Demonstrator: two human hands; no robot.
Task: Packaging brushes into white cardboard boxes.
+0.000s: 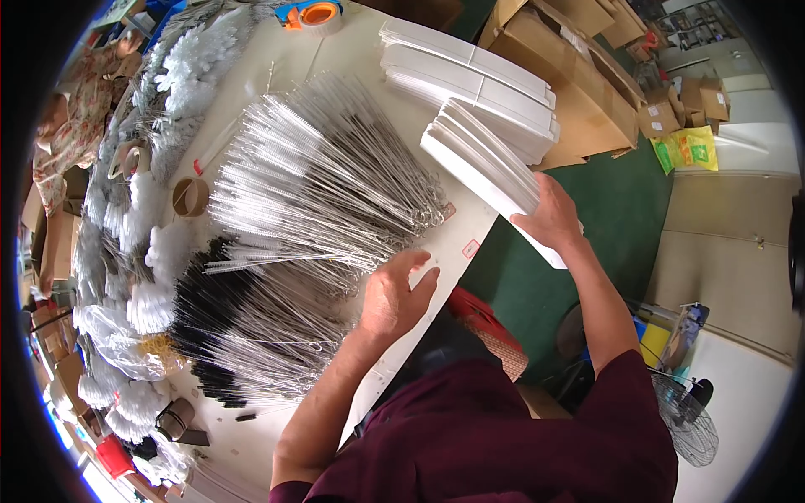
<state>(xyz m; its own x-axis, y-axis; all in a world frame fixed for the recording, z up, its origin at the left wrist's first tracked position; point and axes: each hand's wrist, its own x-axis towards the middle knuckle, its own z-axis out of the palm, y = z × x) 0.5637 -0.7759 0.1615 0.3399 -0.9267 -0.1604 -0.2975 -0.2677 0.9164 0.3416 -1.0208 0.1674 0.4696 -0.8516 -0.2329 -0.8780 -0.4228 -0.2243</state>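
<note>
My right hand (549, 214) is closed round the near end of a stack of flat white cardboard pieces (482, 159), which fan apart at their far end over the table edge. Beside the looped wire ends of the brushes, my left hand (397, 293) has its thumb and fingers apart, with nothing between them. A broad heap of white-bristled wire brushes (285, 159) spreads over the table to its far left. Below that heap lie black-bristled wire brushes (210, 314), their wire stems pointing toward my left forearm.
Banded white cardboard stacks (470, 71) lie at the table's far right, near brown cartons (570, 84). An orange and blue tape dispenser (310, 15) and a brown tape roll (190, 197) rest on the table (243, 71). A person (84, 117) is at the far left; a fan (683, 419) stands lower right.
</note>
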